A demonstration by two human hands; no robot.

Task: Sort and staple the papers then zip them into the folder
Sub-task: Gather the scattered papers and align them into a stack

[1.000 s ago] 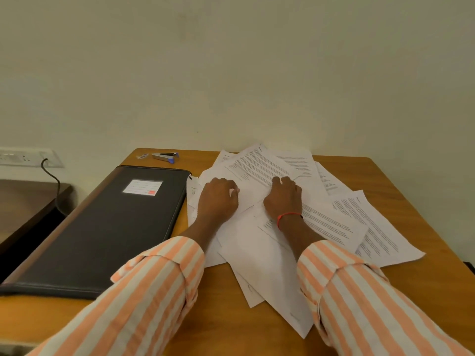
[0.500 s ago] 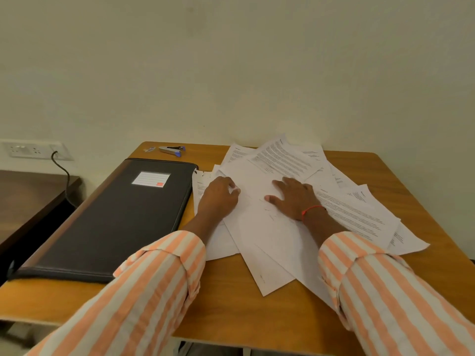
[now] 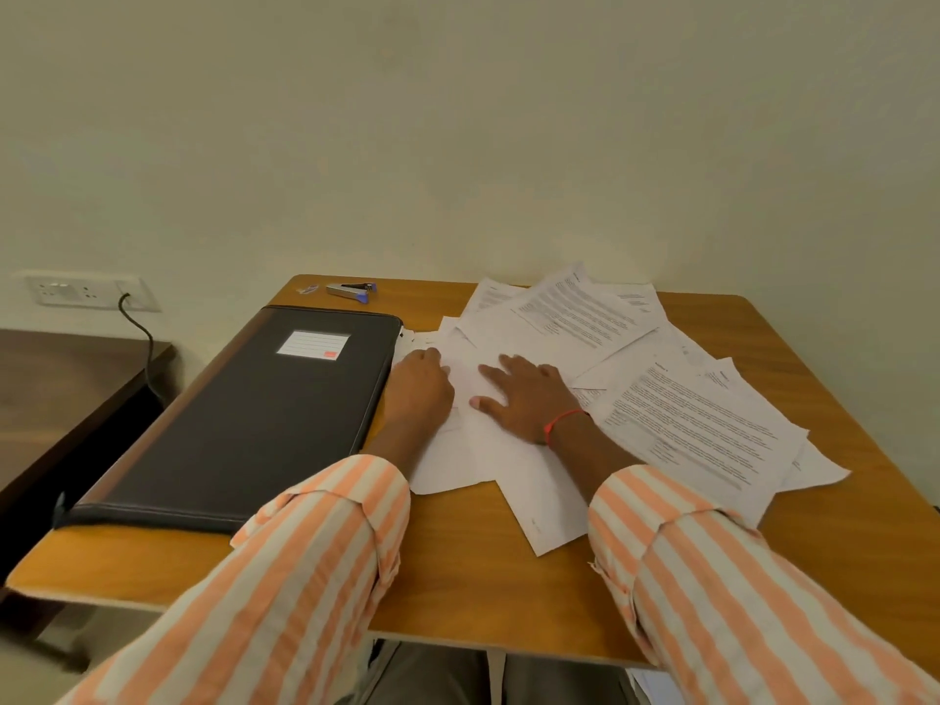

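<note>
Hands (image 3: 419,386) (image 3: 529,396) and overlapping papers (image 3: 686,429) hide lower sheets' text.

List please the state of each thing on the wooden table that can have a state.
Black zip folder: closed, lying flat.
White printed papers: loose, spread, overlapping.
Small silver and blue stapler: untouched at far edge.
Left hand: curled on papers.
Right hand: flat, fingers spread on papers.

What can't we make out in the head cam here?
- Print on the papers: too small and blurred.
- Sheet count: overlapping, partly under the left hand and right hand.
- Folder zipper state: not discernible.
- Small item beside the stapler: too small.
</note>
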